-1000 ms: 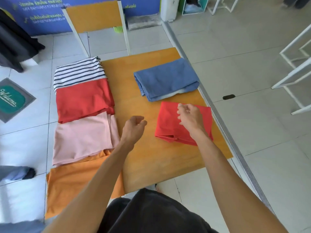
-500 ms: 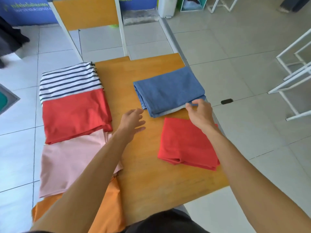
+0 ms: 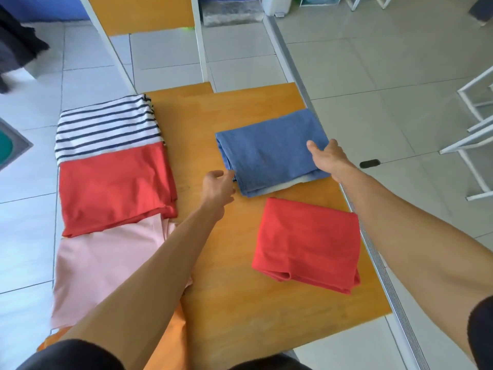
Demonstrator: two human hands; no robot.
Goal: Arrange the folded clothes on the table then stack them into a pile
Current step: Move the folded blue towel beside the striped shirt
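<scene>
A folded blue cloth (image 3: 269, 150) lies at the far right of the wooden table (image 3: 234, 303). My left hand (image 3: 217, 184) touches its near left corner, fingers curled at the edge. My right hand (image 3: 328, 158) rests on its right edge, thumb on top. A folded red cloth (image 3: 306, 241) lies just in front of the blue one, with neither hand on it. Along the table's left side, a striped cloth (image 3: 106, 126), a second red cloth (image 3: 114, 188), a pink cloth (image 3: 106, 263) and an orange cloth (image 3: 170, 343) overlap in a row.
A chair with an orange back (image 3: 141, 12) stands beyond the table's far edge. White metal frames (image 3: 474, 129) stand on the tiled floor to the right. A metal floor rail (image 3: 384, 268) runs along the table's right side. A doormat (image 3: 10, 148) lies at left.
Both hands have moved forward from the near red cloth to the blue cloth, the right hand leaving the red one. The camera has tilted forward and closer.
</scene>
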